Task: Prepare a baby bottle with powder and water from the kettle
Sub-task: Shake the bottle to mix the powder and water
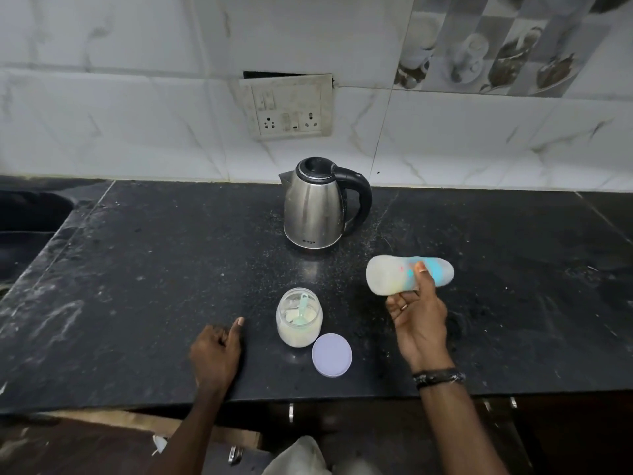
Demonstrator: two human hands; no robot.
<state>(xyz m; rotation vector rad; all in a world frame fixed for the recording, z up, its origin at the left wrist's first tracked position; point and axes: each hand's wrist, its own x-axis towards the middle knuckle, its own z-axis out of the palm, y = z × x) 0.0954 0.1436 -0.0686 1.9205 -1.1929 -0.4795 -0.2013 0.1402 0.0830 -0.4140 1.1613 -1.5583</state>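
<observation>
Home kitchen, stone counter (171, 269), kettle (315, 207)

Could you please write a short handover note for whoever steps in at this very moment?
Right hand holds the baby bottle on its side above the counter; the bottle is blurred, so its contents are unclear.
Left hand rests on the counter, fingers curled, thumb out, holding nothing.
Powder jar stands open with a scoop inside; its lid lies beside it.
Kettle stands at the back, lid shut.
Done: jar opened.
Left: cannot confirm powder or water is in; check first.
</observation>
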